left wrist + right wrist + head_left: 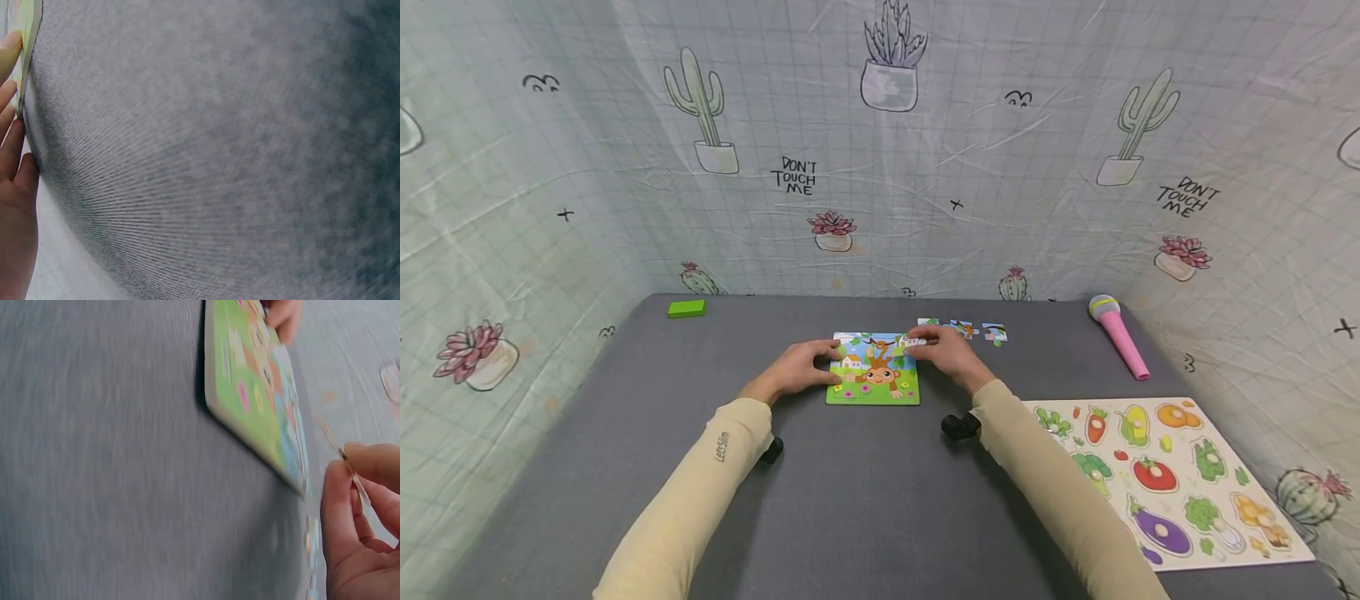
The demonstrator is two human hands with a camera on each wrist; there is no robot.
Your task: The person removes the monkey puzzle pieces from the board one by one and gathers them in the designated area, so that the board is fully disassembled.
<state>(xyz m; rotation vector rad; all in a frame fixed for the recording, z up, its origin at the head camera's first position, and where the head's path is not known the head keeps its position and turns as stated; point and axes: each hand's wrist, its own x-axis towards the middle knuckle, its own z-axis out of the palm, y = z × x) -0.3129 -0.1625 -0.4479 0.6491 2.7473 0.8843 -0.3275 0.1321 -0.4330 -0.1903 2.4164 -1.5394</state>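
A small monkey jigsaw puzzle (872,392) lies in its tray on the grey table, its picture largely filled in. At its left edge, my left hand (797,367) rests with the thumb and fingers spread, touching the board. My right hand (951,354) pinches a thin puzzle piece (359,487) between thumb and fingertips, above the board's upper right part. The right wrist view shows this piece edge-on, apart from the board. Beyond the right hand lie a few loose puzzle pieces (995,332), partly hidden by it.
A wooden vegetable puzzle board (1150,446) lies at the right, partly under the right forearm. Behind it is a pink toy microphone (1125,343). A green block (687,309) sits at the far left corner. Patterned cloth (880,250) hangs behind the table.
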